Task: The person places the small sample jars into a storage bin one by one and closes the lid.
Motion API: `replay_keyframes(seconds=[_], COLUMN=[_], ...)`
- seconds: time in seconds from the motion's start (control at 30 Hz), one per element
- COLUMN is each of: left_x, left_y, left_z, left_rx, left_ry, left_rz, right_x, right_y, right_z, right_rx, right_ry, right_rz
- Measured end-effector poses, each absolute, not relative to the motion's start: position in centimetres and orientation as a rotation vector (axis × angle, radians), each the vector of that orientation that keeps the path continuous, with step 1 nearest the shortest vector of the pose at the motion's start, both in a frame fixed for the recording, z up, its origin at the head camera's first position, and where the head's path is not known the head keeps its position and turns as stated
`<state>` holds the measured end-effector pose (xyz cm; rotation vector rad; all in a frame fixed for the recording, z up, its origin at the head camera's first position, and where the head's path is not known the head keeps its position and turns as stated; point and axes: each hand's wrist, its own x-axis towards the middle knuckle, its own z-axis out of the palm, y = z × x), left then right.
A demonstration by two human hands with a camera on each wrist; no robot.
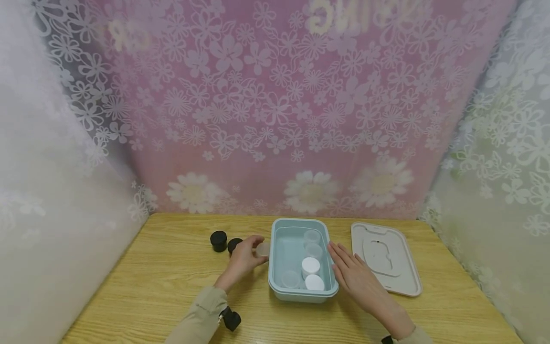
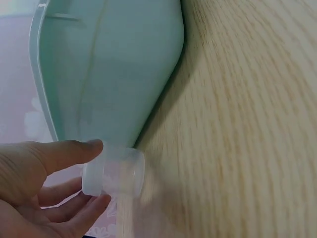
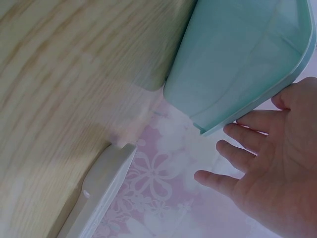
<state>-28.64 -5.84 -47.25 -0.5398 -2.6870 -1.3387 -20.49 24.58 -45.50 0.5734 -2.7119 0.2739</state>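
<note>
My left hand (image 1: pixel 244 259) pinches a small clear plastic jar with a translucent lid (image 2: pixel 119 171) between thumb and fingers, just outside the left wall of a pale blue-green plastic bin (image 1: pixel 302 297). In the left wrist view the thumb (image 2: pixel 74 152) lies along one side of the jar's lid and the fingers along the other. On the bin's right side my right hand (image 1: pixel 358 282) has its fingers extended, with fingertips touching the rim (image 3: pixel 265 103). Inside the bin stand white-lidded jars (image 1: pixel 311 266) and several clear ones (image 1: pixel 291 279), mostly along the right side.
Two black-lidded jars (image 1: pixel 218 241) stand left of the bin, one partly hidden behind my left hand. A flat off-white lid (image 1: pixel 406 260) lies on the wooden table (image 1: pixel 172 267) to the right. Flowered curtains (image 1: pixel 279 110) enclose the back and sides.
</note>
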Motion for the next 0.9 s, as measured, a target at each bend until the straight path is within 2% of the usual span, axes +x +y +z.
replay_keyframes(seconds=[0.23,0.53,0.9], left_x=[-28.8,-28.7,-28.6], left_y=[-6.5,-7.8,-7.4], left_z=[-46.4,-43.3,-40.5], left_rx=[-0.51,-0.461,-0.694], left_ry=[-2.686,-2.65,-2.609], left_rz=[-1.371,-1.436,-1.425], right_x=[-20.6,-20.6,-20.7], right_y=[24.6,24.7,24.7], right_z=[-45.6,-45.5,-45.7], right_rx=[0.576,0.567,0.58], right_ry=[-2.72,-2.752,-2.711], right_rz=[0.262,0.283,0.263])
